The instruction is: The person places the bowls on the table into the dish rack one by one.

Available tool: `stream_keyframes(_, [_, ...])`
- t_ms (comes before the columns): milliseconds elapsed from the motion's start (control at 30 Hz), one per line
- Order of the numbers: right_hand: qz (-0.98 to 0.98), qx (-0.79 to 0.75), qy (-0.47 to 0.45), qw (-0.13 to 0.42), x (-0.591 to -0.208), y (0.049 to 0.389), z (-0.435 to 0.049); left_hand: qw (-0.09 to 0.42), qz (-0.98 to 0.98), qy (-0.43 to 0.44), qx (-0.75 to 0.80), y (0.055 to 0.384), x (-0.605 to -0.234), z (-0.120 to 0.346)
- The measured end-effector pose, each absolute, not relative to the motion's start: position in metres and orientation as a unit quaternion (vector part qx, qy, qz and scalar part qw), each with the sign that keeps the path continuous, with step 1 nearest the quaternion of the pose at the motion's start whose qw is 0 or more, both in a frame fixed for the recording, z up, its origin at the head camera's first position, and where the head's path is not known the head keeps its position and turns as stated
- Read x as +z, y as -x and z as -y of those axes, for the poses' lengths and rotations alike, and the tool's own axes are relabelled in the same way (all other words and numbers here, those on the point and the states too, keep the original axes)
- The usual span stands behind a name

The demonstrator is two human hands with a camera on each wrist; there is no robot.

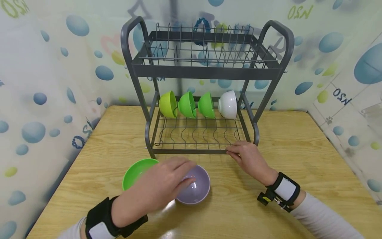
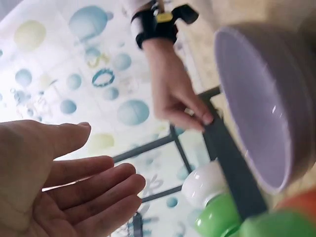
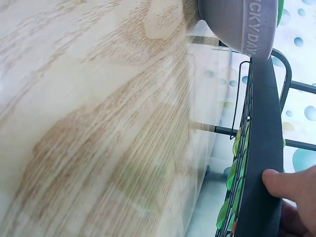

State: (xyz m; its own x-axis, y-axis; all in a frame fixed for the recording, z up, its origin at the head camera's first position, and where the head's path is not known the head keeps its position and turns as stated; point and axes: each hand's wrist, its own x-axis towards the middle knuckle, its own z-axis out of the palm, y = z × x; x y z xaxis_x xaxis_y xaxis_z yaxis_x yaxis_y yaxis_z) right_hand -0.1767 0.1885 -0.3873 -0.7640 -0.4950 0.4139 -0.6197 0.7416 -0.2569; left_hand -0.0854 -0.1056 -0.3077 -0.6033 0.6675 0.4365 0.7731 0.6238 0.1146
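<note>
My left hand (image 1: pixel 161 182) hovers above two bowls on the table, its fingers extended and holding nothing. Below its fingertips sits a purple bowl (image 1: pixel 198 187), upright; a green bowl (image 1: pixel 134 174) stands to its left, partly hidden by the hand. In the left wrist view the palm faces the camera, apart from the purple bowl (image 2: pixel 261 108). With thumb and fingers, my right hand (image 1: pixel 249 158) grips the front rail (image 3: pixel 265 123) of the dark grey dish rack (image 1: pixel 206 71) near its right corner.
On the rack's lower tier, a yellow-green bowl (image 1: pixel 168 104), two green bowls (image 1: pixel 206 105) and a white bowl (image 1: pixel 229 104) stand on edge along the back. Wire slots (image 1: pixel 198 136) lie in front of them. Behind the wooden table (image 1: pixel 286 139) is a patterned wall (image 1: pixel 80 59).
</note>
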Motion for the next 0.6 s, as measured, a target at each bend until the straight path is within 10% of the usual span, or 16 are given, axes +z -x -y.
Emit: stream_keyframes(600, [0.917, 0.192, -0.314, 0.153, -0.386, 0.179, -0.190, 0.207, 0.853, 0.478, 0.026, 0.071, -0.364, 0.081])
